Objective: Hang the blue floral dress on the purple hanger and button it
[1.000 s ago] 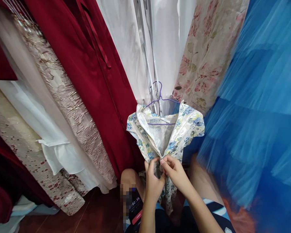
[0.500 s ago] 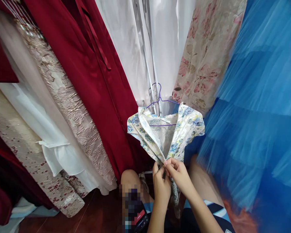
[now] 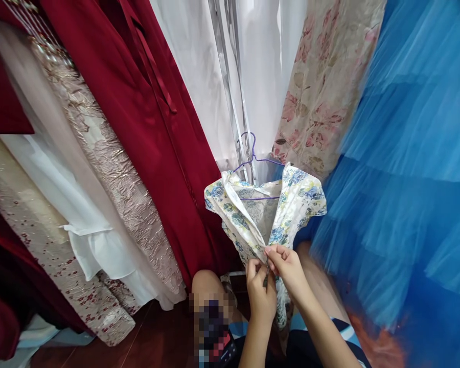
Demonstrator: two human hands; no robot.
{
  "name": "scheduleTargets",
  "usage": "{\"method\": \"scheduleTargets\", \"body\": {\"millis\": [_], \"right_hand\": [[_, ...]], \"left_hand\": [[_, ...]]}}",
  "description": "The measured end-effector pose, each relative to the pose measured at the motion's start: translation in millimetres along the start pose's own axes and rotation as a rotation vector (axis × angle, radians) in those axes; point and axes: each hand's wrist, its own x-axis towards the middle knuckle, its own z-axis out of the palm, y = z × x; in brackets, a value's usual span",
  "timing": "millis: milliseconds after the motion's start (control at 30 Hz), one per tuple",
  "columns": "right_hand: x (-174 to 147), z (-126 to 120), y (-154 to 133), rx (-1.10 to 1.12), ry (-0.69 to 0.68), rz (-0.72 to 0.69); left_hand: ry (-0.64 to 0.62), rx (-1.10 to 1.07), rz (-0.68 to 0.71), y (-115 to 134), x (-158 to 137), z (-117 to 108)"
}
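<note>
A white dress [image 3: 235,217] with blue and yellow flowers hangs on a purple wire hanger [image 3: 253,156], its V-shaped front opening facing me. At the bottom of that opening, my right hand [image 3: 285,263] pinches the fabric edge between thumb and fingers. Just left of it and slightly lower, my left hand [image 3: 259,286] has its fingers closed on the same front edge. Any zipper or button between the fingertips is too small to make out. The lower part of the dress drops behind my hands and wrists.
Dark red dresses [image 3: 138,112] and a pink brocade dress [image 3: 118,168] hang at the left. Behind the hanger is a white garment [image 3: 199,76] with ribbons, beside a floral dress [image 3: 318,102]. Blue tulle [image 3: 402,179] fills the right. A phone [image 3: 226,352] lies near my leg.
Both hands stay on the front edge and have shifted slightly right. The dress's left side hangs a little wider and flatter, and the left fingers are more curled.
</note>
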Motion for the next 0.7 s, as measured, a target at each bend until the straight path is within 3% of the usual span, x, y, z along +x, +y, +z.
{"method": "scheduleTargets", "body": {"millis": [200, 433, 700], "right_hand": [[24, 2, -19, -0.05, 0.02, -0.041], [56, 10, -54, -0.099, -0.024, -0.124], [99, 21, -116, -0.085, -0.106, -0.168]], "left_hand": [[-0.095, -0.021, -0.024, 6, 3, 0], [-0.206, 0.373, -0.079, 14, 7, 1], [-0.524, 0.72, -0.05, 47, 28, -13]]}}
